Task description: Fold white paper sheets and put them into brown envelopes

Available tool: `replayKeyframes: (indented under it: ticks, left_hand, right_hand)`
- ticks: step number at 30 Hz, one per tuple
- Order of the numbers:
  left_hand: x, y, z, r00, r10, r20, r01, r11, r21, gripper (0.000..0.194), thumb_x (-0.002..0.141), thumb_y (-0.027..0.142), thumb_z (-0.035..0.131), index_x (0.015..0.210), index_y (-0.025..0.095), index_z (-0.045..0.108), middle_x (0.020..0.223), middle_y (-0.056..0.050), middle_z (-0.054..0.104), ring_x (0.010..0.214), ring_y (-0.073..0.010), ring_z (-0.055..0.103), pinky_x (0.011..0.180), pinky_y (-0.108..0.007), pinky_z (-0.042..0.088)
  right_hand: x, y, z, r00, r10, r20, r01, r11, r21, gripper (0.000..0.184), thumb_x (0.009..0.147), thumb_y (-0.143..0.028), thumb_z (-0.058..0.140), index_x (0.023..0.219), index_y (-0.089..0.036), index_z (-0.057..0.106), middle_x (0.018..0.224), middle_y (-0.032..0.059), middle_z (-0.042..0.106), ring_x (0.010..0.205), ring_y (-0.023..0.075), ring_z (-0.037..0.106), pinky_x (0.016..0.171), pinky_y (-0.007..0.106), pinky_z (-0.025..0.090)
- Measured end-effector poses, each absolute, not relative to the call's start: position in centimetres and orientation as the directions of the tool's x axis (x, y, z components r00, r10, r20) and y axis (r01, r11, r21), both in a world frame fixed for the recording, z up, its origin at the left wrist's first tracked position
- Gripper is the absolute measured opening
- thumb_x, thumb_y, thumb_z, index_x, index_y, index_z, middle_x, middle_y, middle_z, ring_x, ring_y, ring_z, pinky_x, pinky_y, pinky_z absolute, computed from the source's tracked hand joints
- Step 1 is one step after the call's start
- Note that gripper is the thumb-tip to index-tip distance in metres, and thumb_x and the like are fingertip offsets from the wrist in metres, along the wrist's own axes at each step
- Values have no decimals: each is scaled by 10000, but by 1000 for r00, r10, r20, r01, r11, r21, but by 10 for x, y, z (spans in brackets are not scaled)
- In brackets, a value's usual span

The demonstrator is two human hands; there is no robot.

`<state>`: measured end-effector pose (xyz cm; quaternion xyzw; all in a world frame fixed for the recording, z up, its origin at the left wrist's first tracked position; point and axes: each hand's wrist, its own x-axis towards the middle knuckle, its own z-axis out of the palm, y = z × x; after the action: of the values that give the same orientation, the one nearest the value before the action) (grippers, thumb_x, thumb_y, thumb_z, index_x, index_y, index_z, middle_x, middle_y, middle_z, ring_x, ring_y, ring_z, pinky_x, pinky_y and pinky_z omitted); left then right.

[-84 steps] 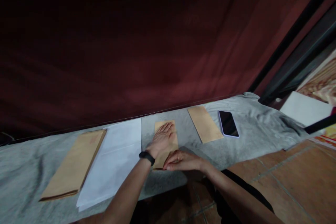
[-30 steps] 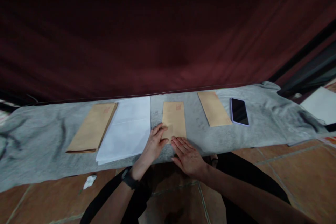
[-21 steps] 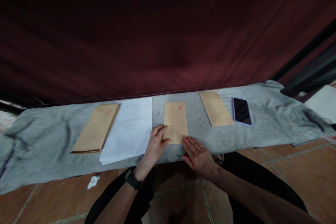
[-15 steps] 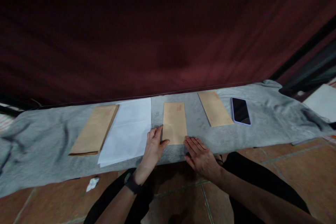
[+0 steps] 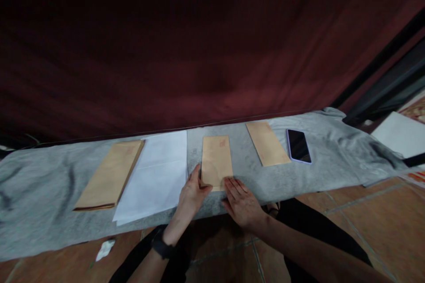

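Note:
A small brown envelope [image 5: 216,159] with reddish print at its upper right lies flat in front of me on the grey cloth [image 5: 245,181]. At its lower left corner is my left hand [image 5: 192,192], thumb and fingers apart, with the thumb touching the bottom edge. My right hand [image 5: 242,201] lies flat with fingers stretched out, its fingertips on the envelope's lower right corner. White paper sheets [image 5: 156,172] are just left of my left hand. Farther right lies a second brown envelope [image 5: 267,143].
A stack of brown envelopes [image 5: 109,174] sits left of the sheets. A phone [image 5: 299,146] in a purple case lies at the right. Behind the cloth hangs a dark red curtain [image 5: 212,75]. A crumpled white scrap [image 5: 105,250] is on the tiled floor.
My right fingers have slid inward over the envelope's lower right corner. A strip along its bottom edge now shows below a crease. The whole view has shifted slightly.

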<state>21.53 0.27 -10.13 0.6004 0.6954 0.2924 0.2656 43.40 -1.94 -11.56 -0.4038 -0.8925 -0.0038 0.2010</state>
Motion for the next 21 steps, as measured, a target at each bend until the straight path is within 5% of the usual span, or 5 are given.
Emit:
replayKeyframes:
  ticks: [5,9,13,17,21]
  left_hand:
    - [224,8,-88,10,985,-170,223,163,961,702,776,291,672,1418,165,418,941,-36,731,831,-210,693,716,-322,550]
    - [234,5,-69,105,972,-208,137,193,972,483,823,329,636,1284,209,557,942,-37,727,730,-169,646,600,-267,498]
    - [246,2,-56,152,968,-201,-70,213,975,552,821,391,693,1319,204,546,853,-3,677,597,-106,531,516,-224,394]
    - [256,2,-46,208,960,-186,-337,249,908,566,850,439,726,1322,162,582,924,-60,693,808,-164,644,681,-261,475]
    - [266,4,-42,250,936,-247,-394,331,857,518,847,438,753,1263,152,639,1045,-113,720,935,-215,687,771,-295,508]
  right_hand:
    - [427,-16,-108,-581,759,293,749,640,-173,492,1003,-339,492,1422,-87,544,1471,161,558,1290,294,550,1043,424,484]
    - [421,-7,-90,-539,803,254,796,585,-159,553,987,-337,517,1487,-109,462,1429,192,572,1173,320,584,948,457,527]
    - [423,10,-71,-452,864,223,848,493,-192,508,968,-184,476,1474,-137,477,1227,181,657,1008,283,636,792,392,571]
    - [438,32,-52,-304,923,237,725,386,-571,441,1028,-287,383,1434,-184,522,1167,136,657,964,236,665,804,353,569]
    - [441,41,-41,-53,986,157,176,164,-971,475,1016,-549,394,1181,-209,681,1164,97,695,1098,239,647,991,387,508]
